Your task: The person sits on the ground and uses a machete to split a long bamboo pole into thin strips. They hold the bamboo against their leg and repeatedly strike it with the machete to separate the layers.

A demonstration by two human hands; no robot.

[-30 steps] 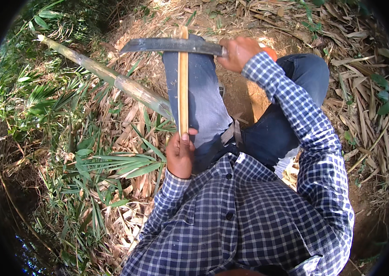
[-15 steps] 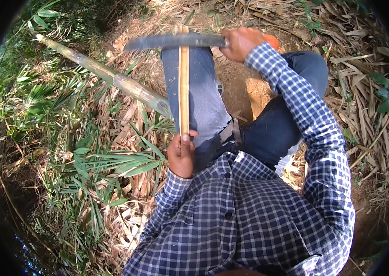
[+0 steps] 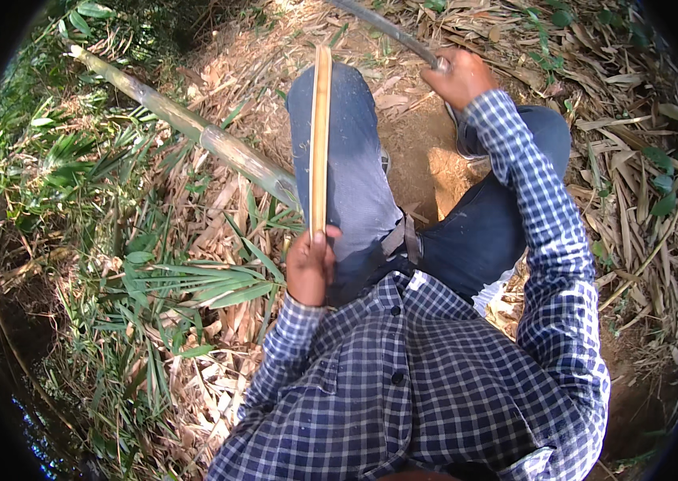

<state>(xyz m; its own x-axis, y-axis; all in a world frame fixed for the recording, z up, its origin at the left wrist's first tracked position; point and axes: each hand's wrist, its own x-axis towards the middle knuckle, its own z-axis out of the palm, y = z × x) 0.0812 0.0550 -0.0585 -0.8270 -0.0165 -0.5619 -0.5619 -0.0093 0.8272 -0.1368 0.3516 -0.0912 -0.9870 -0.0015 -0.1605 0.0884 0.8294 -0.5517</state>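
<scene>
A split bamboo strip (image 3: 319, 144), pale yellow on its inner face, lies lengthwise along my left thigh and knee. My left hand (image 3: 310, 264) is closed round its near end, thumb on top. Out to the right, my right hand (image 3: 461, 78) grips a machete (image 3: 387, 29) by its handle, which the fingers mostly hide. The dark blade slants up and left, its tip cut off by the top of the picture. Blade and strip are apart, with the strip's far end just past the knee.
A long bamboo pole (image 3: 186, 124) lies slanted on the ground at the left, its near end beside my left leg. Green bamboo leaves (image 3: 218, 284) and dry leaf litter (image 3: 635, 160) cover the ground on both sides. My right knee (image 3: 547, 132) is bent outward.
My right hand has swung the machete up and right, off the strip's far end. The left hand and the strip have barely shifted.
</scene>
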